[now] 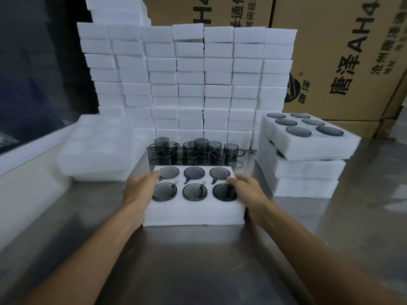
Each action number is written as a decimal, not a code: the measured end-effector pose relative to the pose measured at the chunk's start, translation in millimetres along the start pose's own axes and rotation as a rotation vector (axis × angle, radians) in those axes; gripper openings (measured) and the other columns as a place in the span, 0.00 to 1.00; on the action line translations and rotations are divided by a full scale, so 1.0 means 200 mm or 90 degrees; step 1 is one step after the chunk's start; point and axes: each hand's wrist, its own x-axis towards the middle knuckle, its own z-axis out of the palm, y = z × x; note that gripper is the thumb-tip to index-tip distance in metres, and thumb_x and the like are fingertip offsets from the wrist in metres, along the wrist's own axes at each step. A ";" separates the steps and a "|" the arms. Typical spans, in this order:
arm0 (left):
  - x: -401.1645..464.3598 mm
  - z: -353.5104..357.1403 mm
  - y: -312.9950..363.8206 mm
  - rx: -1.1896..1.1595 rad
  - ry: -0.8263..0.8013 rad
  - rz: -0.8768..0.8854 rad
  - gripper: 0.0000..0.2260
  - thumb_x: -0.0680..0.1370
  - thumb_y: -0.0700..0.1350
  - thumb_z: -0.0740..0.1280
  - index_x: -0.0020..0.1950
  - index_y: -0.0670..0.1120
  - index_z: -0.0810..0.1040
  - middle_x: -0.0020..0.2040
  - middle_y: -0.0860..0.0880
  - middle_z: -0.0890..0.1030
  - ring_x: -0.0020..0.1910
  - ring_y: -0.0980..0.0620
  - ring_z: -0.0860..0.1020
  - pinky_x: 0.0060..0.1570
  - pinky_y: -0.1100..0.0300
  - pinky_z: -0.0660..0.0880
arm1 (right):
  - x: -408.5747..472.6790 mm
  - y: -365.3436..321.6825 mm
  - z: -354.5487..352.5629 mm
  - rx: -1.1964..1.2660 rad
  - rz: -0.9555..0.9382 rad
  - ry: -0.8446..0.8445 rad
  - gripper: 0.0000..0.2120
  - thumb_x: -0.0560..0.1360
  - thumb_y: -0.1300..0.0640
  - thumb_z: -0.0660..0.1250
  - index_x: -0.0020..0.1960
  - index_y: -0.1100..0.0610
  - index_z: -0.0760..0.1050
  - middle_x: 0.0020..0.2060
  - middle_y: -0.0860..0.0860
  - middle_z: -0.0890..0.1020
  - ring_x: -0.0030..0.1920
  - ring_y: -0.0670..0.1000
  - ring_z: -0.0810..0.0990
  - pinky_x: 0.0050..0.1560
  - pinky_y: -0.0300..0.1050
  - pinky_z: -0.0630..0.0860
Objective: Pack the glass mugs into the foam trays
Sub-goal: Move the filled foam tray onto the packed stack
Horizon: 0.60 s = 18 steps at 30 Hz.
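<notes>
Steel tabletop (198, 260) is seen nearest, with both forearms reaching across it. Between the hands a foam tray (193, 213) is held: the left hand (141, 189) grips its left edge, thumb laid on top beside the far-left pocket, fingers hidden behind the side wall; the right hand (246, 190) grips the right edge likewise, thumb on top near the far-right pocket. All six pockets are filled with dark glass mugs (195, 191), rims flush with the foam. Just beyond the fingertips, loose mugs (193, 150) are grouped. To the right of the right hand, filled trays (308, 150) are stacked; to the left of the left hand, blurred foam pieces (97, 150) are piled. Behind all, a wall of foam blocks (189, 84) and cartons (341, 51) is noted.

Step judged: the full tray is to be lifted away, probably to the stack. It should be kept level, squeezed evenly, and raised clear of the loose mugs; soft foam may flex, so support under the base is advised.
</notes>
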 end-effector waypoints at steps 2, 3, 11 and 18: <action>-0.01 0.01 -0.01 -0.023 -0.030 -0.014 0.04 0.71 0.50 0.71 0.43 0.51 0.82 0.48 0.49 0.84 0.52 0.43 0.82 0.60 0.43 0.76 | -0.02 0.01 -0.02 -0.005 -0.009 -0.007 0.08 0.80 0.60 0.64 0.51 0.56 0.82 0.42 0.51 0.87 0.45 0.52 0.86 0.49 0.48 0.83; -0.01 0.01 -0.02 -0.034 -0.056 -0.019 0.06 0.72 0.50 0.71 0.47 0.52 0.82 0.52 0.47 0.84 0.54 0.42 0.81 0.62 0.43 0.75 | -0.03 0.01 -0.03 -0.003 -0.009 -0.011 0.09 0.80 0.60 0.63 0.51 0.56 0.83 0.43 0.52 0.87 0.47 0.53 0.86 0.52 0.50 0.82; -0.02 -0.01 -0.10 -0.084 -0.194 -0.032 0.16 0.76 0.49 0.68 0.64 0.52 0.78 0.62 0.46 0.81 0.61 0.42 0.78 0.64 0.40 0.73 | -0.08 0.02 -0.03 -0.069 -0.032 0.005 0.14 0.83 0.56 0.58 0.54 0.61 0.81 0.52 0.57 0.85 0.50 0.52 0.82 0.61 0.52 0.78; -0.10 -0.04 -0.11 -0.086 -0.189 0.031 0.08 0.69 0.40 0.71 0.45 0.52 0.84 0.43 0.47 0.86 0.40 0.45 0.84 0.39 0.55 0.78 | -0.10 0.06 -0.10 -0.081 -0.051 0.023 0.14 0.81 0.56 0.62 0.40 0.55 0.81 0.26 0.38 0.81 0.26 0.34 0.76 0.28 0.28 0.70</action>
